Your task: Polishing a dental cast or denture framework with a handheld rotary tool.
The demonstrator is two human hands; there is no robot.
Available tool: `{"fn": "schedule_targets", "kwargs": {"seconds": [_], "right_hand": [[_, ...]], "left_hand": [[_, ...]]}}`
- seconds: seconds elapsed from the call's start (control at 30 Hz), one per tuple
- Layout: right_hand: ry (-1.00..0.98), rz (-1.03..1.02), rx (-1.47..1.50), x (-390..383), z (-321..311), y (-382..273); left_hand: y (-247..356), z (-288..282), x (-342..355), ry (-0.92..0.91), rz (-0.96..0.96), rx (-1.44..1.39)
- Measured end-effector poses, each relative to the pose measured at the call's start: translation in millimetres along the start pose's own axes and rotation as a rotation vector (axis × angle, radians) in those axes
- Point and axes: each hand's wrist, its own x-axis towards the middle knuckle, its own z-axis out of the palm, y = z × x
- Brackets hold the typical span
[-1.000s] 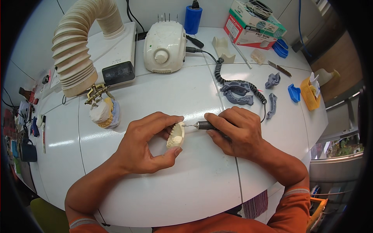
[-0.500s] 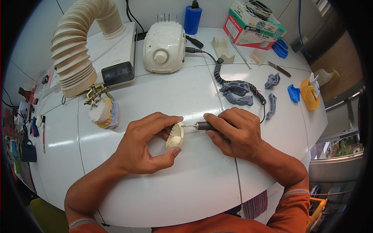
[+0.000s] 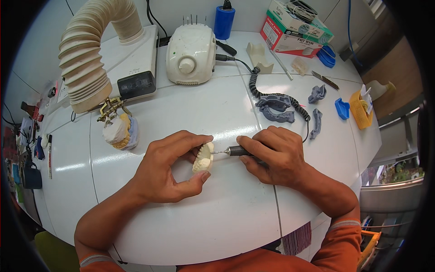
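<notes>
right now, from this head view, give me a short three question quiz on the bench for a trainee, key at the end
1. Multiple choice: what does the right hand hold? (a) the knife (b) the dark-gripped handpiece (c) a marker pen
2. True or false: the yellow basket stands to the right of the white control unit.
3. Short answer: what is the left hand gripping between thumb and fingers?

Key: 1. b. 2. True. 3. A cream-coloured dental model with a row of teeth.
</notes>
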Motion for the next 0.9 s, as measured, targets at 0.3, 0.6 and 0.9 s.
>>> {"fn": "schedule_targets", "kwargs": {"seconds": [0.3,0.6,0.9], "right_hand": [[0.01,0.02,-0.012,-0.1,2.7,0.3],[0.01,0.01,-0.011,0.1,3.4,1.2],[0.016,0.002,-0.009,0.9,2.6,0.5]], "left_hand": [[-0.1,0.7,-0.3,0.004,-0.005,0.0],[-0.1,0.5,-0.4,0.003,-0.012,-0.006],[1.4,-0.1,0.2,-0.002,-0.021,-0.01]]}}
